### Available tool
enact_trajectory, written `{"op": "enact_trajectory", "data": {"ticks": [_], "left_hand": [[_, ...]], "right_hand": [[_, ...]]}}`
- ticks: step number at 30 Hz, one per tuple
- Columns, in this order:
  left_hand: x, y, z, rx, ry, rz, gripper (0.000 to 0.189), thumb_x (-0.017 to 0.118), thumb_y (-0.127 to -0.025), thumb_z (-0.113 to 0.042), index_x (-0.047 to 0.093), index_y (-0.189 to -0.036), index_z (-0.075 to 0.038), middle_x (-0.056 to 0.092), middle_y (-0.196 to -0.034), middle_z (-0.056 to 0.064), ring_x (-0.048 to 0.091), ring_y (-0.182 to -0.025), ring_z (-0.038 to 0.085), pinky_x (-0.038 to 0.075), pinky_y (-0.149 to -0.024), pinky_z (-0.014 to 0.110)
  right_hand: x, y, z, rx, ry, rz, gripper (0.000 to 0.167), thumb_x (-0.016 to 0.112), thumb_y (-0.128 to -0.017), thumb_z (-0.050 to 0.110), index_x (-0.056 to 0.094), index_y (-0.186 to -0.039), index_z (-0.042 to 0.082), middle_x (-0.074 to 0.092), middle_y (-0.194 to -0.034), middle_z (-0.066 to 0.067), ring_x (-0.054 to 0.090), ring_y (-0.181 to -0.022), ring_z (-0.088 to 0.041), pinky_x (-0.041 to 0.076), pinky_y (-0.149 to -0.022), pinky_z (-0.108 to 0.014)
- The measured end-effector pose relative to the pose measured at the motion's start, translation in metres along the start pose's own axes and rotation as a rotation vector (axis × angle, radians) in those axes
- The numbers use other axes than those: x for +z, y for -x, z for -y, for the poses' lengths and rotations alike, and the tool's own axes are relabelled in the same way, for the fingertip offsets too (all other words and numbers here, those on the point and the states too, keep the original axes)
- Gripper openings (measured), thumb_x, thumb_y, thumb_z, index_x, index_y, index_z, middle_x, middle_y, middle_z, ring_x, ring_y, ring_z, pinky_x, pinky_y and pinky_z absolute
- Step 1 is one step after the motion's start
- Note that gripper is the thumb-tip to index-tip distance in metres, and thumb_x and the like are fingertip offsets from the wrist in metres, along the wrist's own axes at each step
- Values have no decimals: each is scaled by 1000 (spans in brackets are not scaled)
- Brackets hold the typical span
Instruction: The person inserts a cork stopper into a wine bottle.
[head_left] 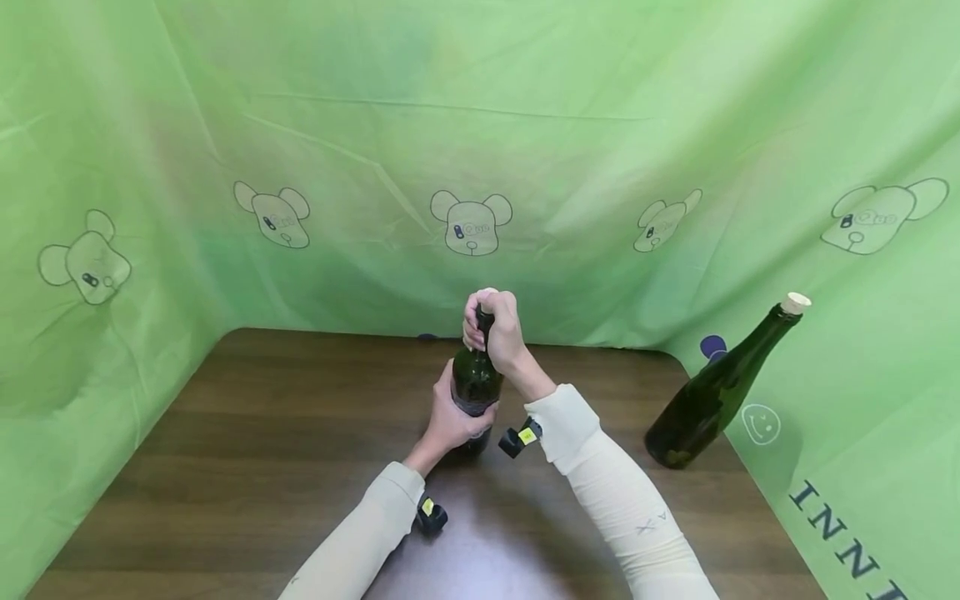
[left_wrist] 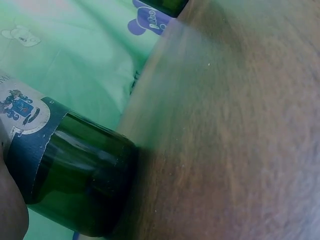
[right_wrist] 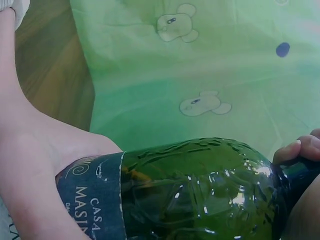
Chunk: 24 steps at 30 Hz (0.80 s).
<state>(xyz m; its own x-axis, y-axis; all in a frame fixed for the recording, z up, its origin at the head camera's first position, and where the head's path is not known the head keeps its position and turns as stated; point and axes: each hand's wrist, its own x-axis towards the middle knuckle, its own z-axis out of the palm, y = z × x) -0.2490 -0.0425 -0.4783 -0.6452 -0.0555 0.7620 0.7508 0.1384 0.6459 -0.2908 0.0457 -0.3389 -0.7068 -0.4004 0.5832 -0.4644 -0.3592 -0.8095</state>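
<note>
A dark green wine bottle (head_left: 477, 379) with a dark label stands upright on the wooden table. My left hand (head_left: 453, 422) grips it round the labelled body, thumb across the front. At the top, my right hand (head_left: 501, 327) holds the bottle's neck, its fingers curled round it, and a pale cork top (head_left: 487, 291) shows just above. The right wrist view has the bottle's embossed shoulder (right_wrist: 210, 190) close up, with right-hand fingers at the neck. In the left wrist view the bottle's base (left_wrist: 85, 175) meets the table.
A second green bottle (head_left: 708, 396) with a pale cork (head_left: 795, 303) in its mouth stands on the right of the brown wooden table (head_left: 300, 450). Green cloth (head_left: 465, 108) printed with bear heads hangs round the back and sides.
</note>
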Motion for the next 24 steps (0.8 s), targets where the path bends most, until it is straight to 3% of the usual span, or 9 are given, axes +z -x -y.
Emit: {"op": "enact_trajectory", "data": {"ticks": [3,10,15,21,24], "left_hand": [[0,0,1,-6,3,-2,65,81,-64,-1,54,-124,4,68,-107,18,65,-94,23,55,-87,30],[0,1,2,-17,6,-5,65,81,-64,-1,54,-124,3,68,-107,19,66,-95,24,55,-89,31],[1,2,3,-25,2,-15,65,81,-64,-1,55,-124,3,68,-107,19,65,-95,21,55,-89,32],[1,1,2,-17,-8,-25,64,81,-64,-1,55,-123,4,68,-105,18,65,-93,22,55,-87,31],[1,0,2,-16,-15,-18,64,81,-64,-2,55,-123,3,68,-105,18,66,-92,25,55,-87,32]], "right_hand": [[1,0,-1,7,5,-9,39,30,-93,23,35,-59,5,34,-45,11,27,-35,-10,28,-35,-30],[1,4,-3,139,-58,-37,50,16,-98,42,42,-60,22,35,-45,15,28,-38,-5,27,-39,-26],[1,3,-1,176,-70,-41,47,16,-94,39,42,-59,22,36,-44,14,28,-37,-5,27,-39,-26],[3,1,1,182,-41,-51,47,15,-94,38,42,-58,21,36,-44,14,28,-36,-6,28,-40,-27],[3,1,-1,144,-18,-82,48,18,-96,39,41,-59,20,35,-44,13,28,-36,-6,28,-38,-27]]}}
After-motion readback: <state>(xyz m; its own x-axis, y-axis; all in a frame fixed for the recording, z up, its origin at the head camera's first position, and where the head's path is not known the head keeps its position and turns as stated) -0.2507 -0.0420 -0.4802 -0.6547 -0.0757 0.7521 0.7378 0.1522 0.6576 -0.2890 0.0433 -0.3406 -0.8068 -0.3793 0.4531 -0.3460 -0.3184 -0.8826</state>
